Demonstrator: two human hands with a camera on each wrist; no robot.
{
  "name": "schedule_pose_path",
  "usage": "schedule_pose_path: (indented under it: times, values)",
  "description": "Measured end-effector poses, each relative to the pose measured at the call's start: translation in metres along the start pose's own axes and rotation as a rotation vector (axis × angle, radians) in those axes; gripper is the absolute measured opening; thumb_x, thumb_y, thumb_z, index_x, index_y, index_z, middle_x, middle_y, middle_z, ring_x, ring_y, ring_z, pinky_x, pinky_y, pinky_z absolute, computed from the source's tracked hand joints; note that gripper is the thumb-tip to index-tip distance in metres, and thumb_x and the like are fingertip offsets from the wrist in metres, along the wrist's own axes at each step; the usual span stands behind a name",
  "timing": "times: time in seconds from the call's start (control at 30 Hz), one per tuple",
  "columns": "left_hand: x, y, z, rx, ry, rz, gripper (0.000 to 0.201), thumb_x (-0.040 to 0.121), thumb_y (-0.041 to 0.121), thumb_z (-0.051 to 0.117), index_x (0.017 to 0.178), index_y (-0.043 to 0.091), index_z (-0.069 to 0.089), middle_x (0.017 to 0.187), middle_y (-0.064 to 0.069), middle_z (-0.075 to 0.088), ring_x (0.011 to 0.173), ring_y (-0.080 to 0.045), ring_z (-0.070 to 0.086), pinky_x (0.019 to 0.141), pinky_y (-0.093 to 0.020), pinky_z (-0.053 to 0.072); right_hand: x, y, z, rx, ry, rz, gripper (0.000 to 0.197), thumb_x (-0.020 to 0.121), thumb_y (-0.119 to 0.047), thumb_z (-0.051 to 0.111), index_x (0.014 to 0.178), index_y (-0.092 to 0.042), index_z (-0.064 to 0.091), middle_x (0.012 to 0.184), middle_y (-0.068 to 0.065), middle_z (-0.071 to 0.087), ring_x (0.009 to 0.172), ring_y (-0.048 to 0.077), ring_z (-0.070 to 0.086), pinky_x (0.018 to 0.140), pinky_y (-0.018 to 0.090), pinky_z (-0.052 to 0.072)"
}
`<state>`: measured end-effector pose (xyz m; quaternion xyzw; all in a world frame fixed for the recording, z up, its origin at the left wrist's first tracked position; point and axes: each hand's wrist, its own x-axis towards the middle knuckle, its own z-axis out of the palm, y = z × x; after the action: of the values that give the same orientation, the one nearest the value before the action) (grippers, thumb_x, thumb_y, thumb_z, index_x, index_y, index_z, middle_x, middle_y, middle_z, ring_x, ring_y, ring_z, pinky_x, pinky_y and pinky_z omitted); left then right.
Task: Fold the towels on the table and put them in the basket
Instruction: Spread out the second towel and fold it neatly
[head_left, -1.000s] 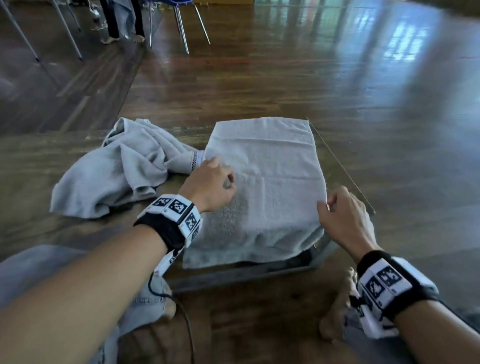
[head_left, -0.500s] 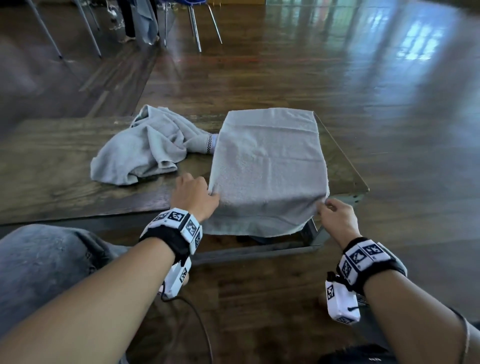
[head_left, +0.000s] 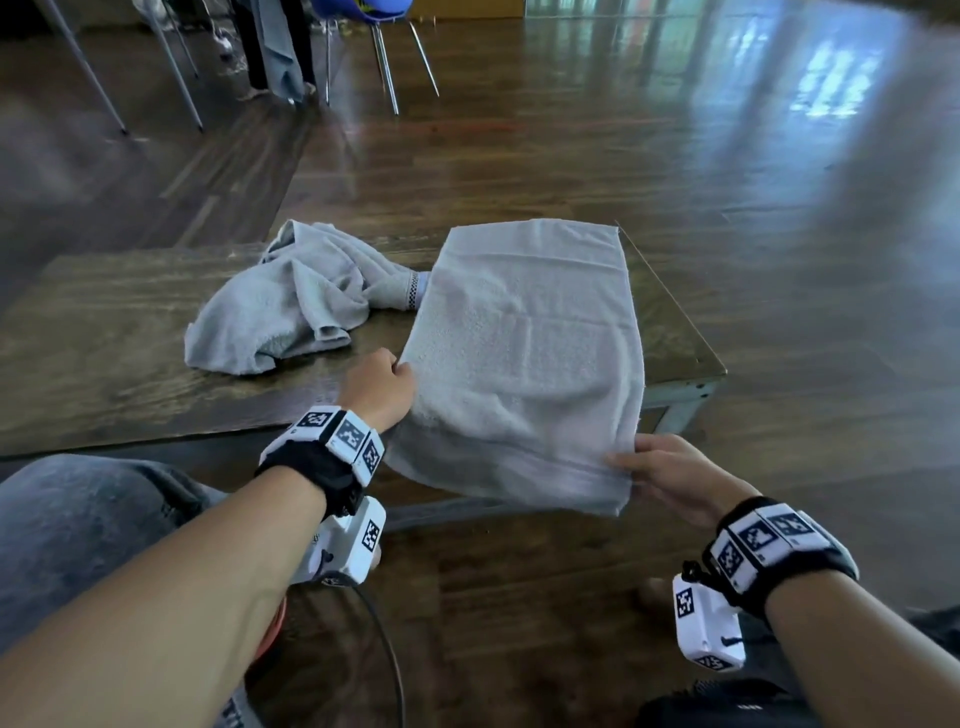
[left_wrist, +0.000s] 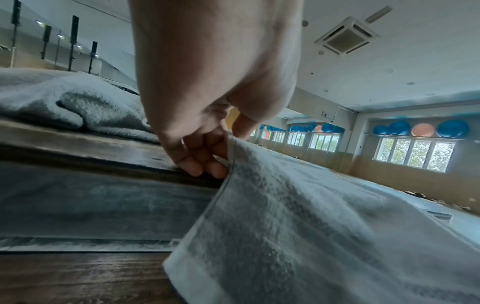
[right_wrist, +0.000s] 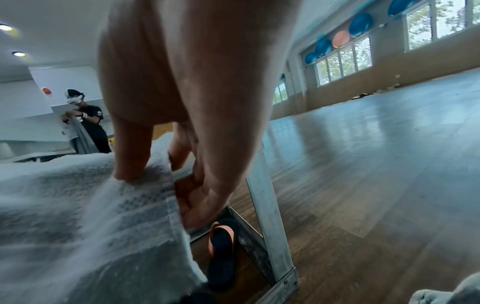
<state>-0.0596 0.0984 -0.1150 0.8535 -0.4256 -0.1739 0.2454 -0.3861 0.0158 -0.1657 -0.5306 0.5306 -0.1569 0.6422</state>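
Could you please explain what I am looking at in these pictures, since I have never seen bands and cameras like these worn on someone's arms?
No robot here: a person works with bare hands, wearing a marker band and a small camera on each wrist. The wide picture comes from a camera on the person's head, looking down; the other two look along each hand from the wrists. On the low wooden table lie two grey towels. The left hand pinches the left edge of the flat towel, and the right hand pinches its near right corner, which hangs past the table's front edge. The crumpled towel lies untouched to the left. No basket shows in any picture. Under the table, the right wrist view shows a sandal.
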Motion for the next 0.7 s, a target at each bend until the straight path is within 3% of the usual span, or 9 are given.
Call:
schedule_pose_path:
  times: [0.17, 0.3, 0.4, 0.43, 0.5, 0.53, 0.57, 0.63, 0.7]
  values:
    - [0.002, -0.003, -0.004, -0.01, -0.017, 0.005, 0.026, 0.102, 0.027, 0.043, 0.084, 0.009, 0.043, 0.074, -0.005, 0.044, 0.063, -0.019, 0.041, 0.053, -0.033, 0.024, -0.008, -0.003, 0.006, -0.037, 0.018, 0.015, 0.019, 0.105, -0.014, 0.053, 0.119, -0.01, 0.063, 0.102, 0.005, 0.077, 0.082, 0.018, 0.075, 0.059, 0.025, 0.058]
    - [0.015, -0.002, -0.017, -0.076, -0.111, -0.059, 0.02, 0.096, 0.018, 0.047, 0.077, 0.014, 0.043, 0.079, -0.01, 0.044, 0.068, -0.021, 0.042, 0.059, -0.032, 0.031, -0.008, -0.017, 0.0, -0.137, 0.096, 0.077, 0.025, 0.099, -0.015, 0.062, 0.121, -0.003, 0.063, 0.111, 0.015, 0.073, 0.1, 0.035, 0.072, 0.084, 0.05, 0.061]
    - [0.027, 0.009, -0.033, -0.261, -0.092, -0.173, 0.016, 0.091, 0.009, 0.049, 0.1, 0.008, 0.062, 0.093, -0.012, 0.056, 0.089, -0.026, 0.056, 0.083, -0.038, 0.051, -0.008, -0.053, -0.013, -0.178, 0.177, 0.138, 0.035, 0.092, -0.021, 0.073, 0.112, 0.007, 0.067, 0.108, 0.02, 0.072, 0.093, 0.034, 0.07, 0.086, 0.042, 0.06]
    - [0.031, 0.015, -0.037, -0.342, -0.089, -0.219, 0.023, 0.093, 0.009, 0.05, 0.112, 0.006, 0.062, 0.095, -0.011, 0.059, 0.091, -0.025, 0.058, 0.089, -0.041, 0.054, -0.008, -0.068, -0.017, -0.074, 0.21, 0.117, 0.032, 0.089, -0.019, 0.075, 0.107, 0.007, 0.068, 0.107, 0.021, 0.073, 0.086, 0.03, 0.07, 0.084, 0.041, 0.061]
    - [0.032, 0.03, -0.044, -0.711, -0.148, -0.328, 0.02, 0.098, 0.007, 0.045, 0.11, 0.005, 0.061, 0.076, -0.008, 0.063, 0.073, -0.019, 0.062, 0.072, -0.032, 0.056, -0.005, -0.097, -0.021, 0.268, 0.267, 0.009, 0.02, 0.088, -0.01, 0.074, 0.098, 0.005, 0.065, 0.103, 0.02, 0.073, 0.072, 0.021, 0.073, 0.082, 0.035, 0.059]
    - [0.03, 0.039, -0.047, -0.911, -0.171, -0.391, 0.021, 0.1, 0.004, 0.038, 0.104, 0.01, 0.058, 0.066, -0.007, 0.063, 0.06, -0.018, 0.062, 0.063, -0.027, 0.055, -0.005, -0.11, -0.021, 0.422, 0.282, -0.057, 0.014, 0.092, -0.006, 0.07, 0.099, 0.003, 0.062, 0.101, 0.02, 0.071, 0.069, 0.019, 0.075, 0.059, 0.025, 0.058]
    - [0.03, 0.045, -0.047, -1.062, -0.161, -0.42, 0.028, 0.099, -0.001, 0.03, 0.103, 0.013, 0.054, 0.066, -0.01, 0.063, 0.057, -0.019, 0.062, 0.062, -0.027, 0.054, -0.003, -0.118, -0.02, 0.553, 0.284, -0.11, 0.011, 0.096, -0.003, 0.063, 0.103, 0.003, 0.058, 0.101, 0.022, 0.069, 0.072, 0.021, 0.077, 0.06, 0.033, 0.063]
    - [0.032, 0.049, -0.041, -1.159, -0.133, -0.376, 0.045, 0.094, -0.011, 0.019, 0.116, 0.012, 0.05, 0.085, -0.014, 0.06, 0.074, -0.021, 0.06, 0.07, -0.034, 0.052, 0.001, -0.122, -0.019, 0.638, 0.277, -0.143, 0.014, 0.1, -0.001, 0.054, 0.114, 0.001, 0.051, 0.107, 0.03, 0.062, 0.085, 0.032, 0.077, 0.068, 0.032, 0.063]
    - [0.033, 0.047, -0.03, -0.959, -0.084, -0.248, 0.047, 0.093, -0.012, 0.027, 0.126, 0.005, 0.056, 0.093, -0.015, 0.06, 0.082, -0.025, 0.06, 0.074, -0.036, 0.053, 0.006, -0.116, -0.019, 0.54, 0.314, -0.15, 0.022, 0.1, -0.001, 0.053, 0.122, -0.003, 0.052, 0.115, 0.031, 0.055, 0.095, 0.034, 0.075, 0.073, 0.03, 0.063]
